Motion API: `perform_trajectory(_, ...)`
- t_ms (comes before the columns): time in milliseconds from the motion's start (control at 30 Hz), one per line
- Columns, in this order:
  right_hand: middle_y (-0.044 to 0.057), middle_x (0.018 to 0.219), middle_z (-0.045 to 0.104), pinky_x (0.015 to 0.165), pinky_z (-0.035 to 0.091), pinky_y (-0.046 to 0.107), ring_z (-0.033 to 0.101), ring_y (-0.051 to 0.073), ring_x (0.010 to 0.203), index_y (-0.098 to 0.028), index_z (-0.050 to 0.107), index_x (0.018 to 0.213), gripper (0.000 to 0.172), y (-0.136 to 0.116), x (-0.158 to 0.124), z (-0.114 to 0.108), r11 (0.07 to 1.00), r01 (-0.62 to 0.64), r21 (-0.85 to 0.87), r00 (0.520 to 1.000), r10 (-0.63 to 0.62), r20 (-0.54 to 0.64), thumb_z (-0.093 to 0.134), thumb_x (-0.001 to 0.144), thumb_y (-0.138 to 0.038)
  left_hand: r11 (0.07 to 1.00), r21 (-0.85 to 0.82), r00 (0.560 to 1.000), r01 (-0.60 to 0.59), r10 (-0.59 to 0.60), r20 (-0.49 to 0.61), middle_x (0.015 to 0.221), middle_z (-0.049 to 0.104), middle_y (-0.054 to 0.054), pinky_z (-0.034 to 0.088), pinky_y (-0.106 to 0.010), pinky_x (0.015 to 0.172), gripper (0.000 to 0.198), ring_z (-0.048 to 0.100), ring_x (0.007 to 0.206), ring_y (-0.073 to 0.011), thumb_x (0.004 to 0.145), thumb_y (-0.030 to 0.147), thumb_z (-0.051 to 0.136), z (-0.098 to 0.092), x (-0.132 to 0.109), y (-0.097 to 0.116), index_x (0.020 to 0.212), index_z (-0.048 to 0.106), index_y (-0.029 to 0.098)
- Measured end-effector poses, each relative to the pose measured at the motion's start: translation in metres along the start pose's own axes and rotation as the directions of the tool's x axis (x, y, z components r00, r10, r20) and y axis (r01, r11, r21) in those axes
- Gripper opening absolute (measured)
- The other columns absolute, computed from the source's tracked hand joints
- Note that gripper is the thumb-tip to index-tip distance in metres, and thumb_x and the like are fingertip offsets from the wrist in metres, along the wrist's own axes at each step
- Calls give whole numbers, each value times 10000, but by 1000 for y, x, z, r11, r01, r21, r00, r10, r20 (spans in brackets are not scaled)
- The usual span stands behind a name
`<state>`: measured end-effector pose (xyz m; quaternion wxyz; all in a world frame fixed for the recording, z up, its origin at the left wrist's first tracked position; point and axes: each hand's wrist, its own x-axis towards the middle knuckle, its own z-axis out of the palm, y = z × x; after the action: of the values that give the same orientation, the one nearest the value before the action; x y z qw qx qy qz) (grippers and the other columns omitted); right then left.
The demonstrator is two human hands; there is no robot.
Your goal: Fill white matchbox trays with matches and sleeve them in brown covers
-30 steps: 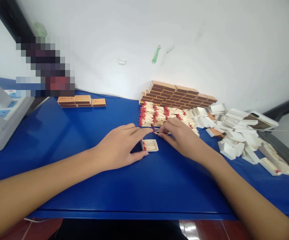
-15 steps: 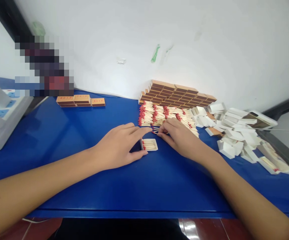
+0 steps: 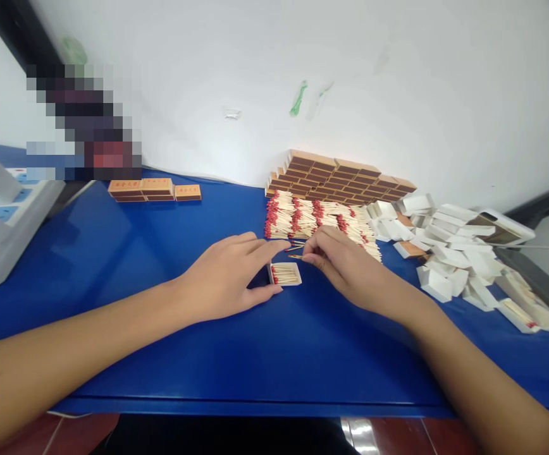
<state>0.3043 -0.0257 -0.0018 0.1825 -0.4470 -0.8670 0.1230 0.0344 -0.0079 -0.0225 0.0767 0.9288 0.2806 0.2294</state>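
On the blue table a small white matchbox tray (image 3: 298,282) lies partly filled with red-headed matches. My left hand (image 3: 229,275) steadies the tray from its left side, thumb at the near corner and fingers at the far one. Just beyond the tray's far right corner, my right hand (image 3: 338,259) pinches matches (image 3: 296,256) between thumb and fingertips, their red heads pointing left. A few loose matches (image 3: 297,243) lie behind them. The large match pile (image 3: 303,218) sits directly behind my right hand, which covers part of it.
Closed matchboxes form a stepped stack (image 3: 336,177) against the wall. A heap of white trays (image 3: 450,253) lies right, beside a phone (image 3: 505,227). A short row of matchboxes (image 3: 155,189) stands back left; a power strip (image 3: 13,234) is at far left.
My right hand has drawn slightly toward me from the loose matches, with matches now showing in its pinch. My left hand stays at the tray.
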Motion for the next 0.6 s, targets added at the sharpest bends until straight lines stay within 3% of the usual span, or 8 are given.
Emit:
perform_trajectory(267, 82, 1058, 587, 845, 486, 393, 559, 246, 974, -239, 518, 1006, 151, -12, -2, 3, 1000, 26, 17, 999, -27, 43, 440, 1134, -261, 1000, -10, 1000, 11, -11, 4, 1170, 754, -54, 542, -363, 929, 558, 682, 1050, -234, 995, 386, 727, -1, 0, 0, 1481, 534, 191)
perform_trajectory(600, 88, 1030, 596, 841, 493, 403, 565, 249, 960, -231, 521, 991, 139, -6, 0, 3, 999, 36, -11, 999, -36, 6, 472, 1121, -225, 1000, -5, 1000, 8, -8, -2, 1154, 754, -48, 544, -368, 931, 569, 681, 1047, -237, 985, 397, 737, 0, 0, 0, 1475, 547, 180)
